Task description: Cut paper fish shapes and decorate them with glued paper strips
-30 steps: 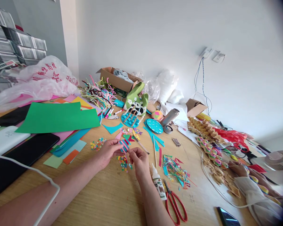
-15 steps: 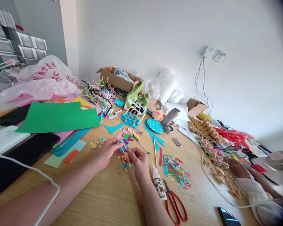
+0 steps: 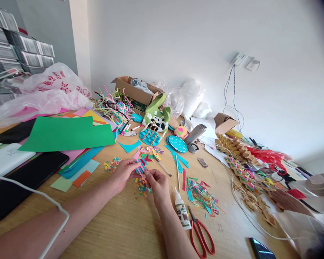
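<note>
A small pink-and-blue striped paper piece is held up between my hands, over the middle of the table. My left hand pinches its left side, thumb on top. At its right lower edge, the fingertips of my right hand are closed on it. Below it lie colourful paper dots, partly hidden by my hands. Just beyond are small paper cut-outs and a thin brush-like stick. A white glue bottle and red-handled scissors lie right of my right forearm.
Green paper sheets and a black tablet-like slab are at left, with a white cable crossing my left forearm. Paper scraps lie right. A phone is near the front; another person's hand rests at far right.
My hands and the striped paper piece stay nearly in place, with only a slight shift. At far right, the other person's arm and sleeve have moved a little.
</note>
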`<state>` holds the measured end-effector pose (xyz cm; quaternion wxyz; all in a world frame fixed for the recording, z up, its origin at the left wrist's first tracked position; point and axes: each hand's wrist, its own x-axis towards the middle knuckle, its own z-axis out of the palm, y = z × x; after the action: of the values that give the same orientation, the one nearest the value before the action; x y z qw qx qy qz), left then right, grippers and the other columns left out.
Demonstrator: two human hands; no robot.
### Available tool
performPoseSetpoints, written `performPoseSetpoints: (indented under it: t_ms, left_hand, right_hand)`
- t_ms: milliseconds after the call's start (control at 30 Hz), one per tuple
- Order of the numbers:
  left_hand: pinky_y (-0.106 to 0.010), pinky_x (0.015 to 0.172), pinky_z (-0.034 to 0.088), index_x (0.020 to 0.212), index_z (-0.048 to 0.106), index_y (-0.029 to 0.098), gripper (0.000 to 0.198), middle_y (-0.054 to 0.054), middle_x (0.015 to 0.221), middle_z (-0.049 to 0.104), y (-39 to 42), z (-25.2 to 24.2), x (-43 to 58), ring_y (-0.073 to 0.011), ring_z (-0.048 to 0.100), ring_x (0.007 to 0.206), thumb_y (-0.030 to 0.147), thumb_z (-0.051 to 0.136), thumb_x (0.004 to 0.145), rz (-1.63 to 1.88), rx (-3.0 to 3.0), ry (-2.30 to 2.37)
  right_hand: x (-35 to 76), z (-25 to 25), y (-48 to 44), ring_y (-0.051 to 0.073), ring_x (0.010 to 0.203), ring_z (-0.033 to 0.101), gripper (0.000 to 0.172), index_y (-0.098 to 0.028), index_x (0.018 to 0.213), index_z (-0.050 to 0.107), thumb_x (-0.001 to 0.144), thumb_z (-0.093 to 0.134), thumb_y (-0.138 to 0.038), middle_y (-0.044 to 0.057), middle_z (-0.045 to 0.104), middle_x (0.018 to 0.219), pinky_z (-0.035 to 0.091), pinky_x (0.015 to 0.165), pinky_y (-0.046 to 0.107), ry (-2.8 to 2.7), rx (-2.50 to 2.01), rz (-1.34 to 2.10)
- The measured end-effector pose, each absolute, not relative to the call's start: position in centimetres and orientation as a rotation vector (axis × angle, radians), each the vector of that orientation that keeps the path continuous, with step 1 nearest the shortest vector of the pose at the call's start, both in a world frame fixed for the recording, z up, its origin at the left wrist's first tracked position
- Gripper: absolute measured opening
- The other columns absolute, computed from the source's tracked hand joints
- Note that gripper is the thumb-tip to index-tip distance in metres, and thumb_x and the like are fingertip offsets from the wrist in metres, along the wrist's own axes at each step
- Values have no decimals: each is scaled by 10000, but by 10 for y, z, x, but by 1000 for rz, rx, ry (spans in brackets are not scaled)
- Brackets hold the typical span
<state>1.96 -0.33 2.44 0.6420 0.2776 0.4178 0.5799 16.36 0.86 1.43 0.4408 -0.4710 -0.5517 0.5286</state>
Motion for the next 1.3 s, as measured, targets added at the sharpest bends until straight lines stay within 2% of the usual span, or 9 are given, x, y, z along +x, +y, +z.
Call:
performPoseSetpoints:
  t_ms: [700, 933, 1133, 1300]
  left_hand:
    - [-334, 657, 540, 737, 694, 130, 277, -64, 737, 727, -5, 29, 20, -203, 667, 663, 354, 768, 592, 1323, 573, 949]
    - [-332, 672, 538, 746, 709, 131, 267, -73, 769, 730, -4, 27, 20, -202, 662, 683, 360, 755, 616, 1324, 608, 947]
    - [-265, 632, 507, 704, 718, 162, 169, -34, 728, 715, -4, 22, 25, -166, 637, 682, 315, 748, 641, 1328, 645, 972]
    - [-262, 647, 499, 699, 718, 151, 155, -36, 717, 702, -6, 20, 27, -159, 620, 680, 300, 737, 656, 1279, 675, 926]
  right_hand:
    - [164, 13, 9, 90, 460, 375, 302, -150, 655, 622, 720, 706, -433, -34, 496, 494, 285, 444, 224, -1397, -1178, 1297]
    - [165, 20, 6, 100, 469, 400, 349, -152, 646, 611, 738, 664, -485, -27, 499, 515, 291, 455, 234, -1379, -1152, 1320]
    - [162, 24, 4, 102, 509, 416, 272, -148, 693, 623, 704, 697, -409, -25, 526, 562, 313, 487, 232, -1388, -1155, 1327]
    - [162, 21, 5, 102, 494, 399, 230, -171, 613, 568, 698, 675, -356, -36, 509, 522, 300, 484, 232, -1378, -1165, 1312]
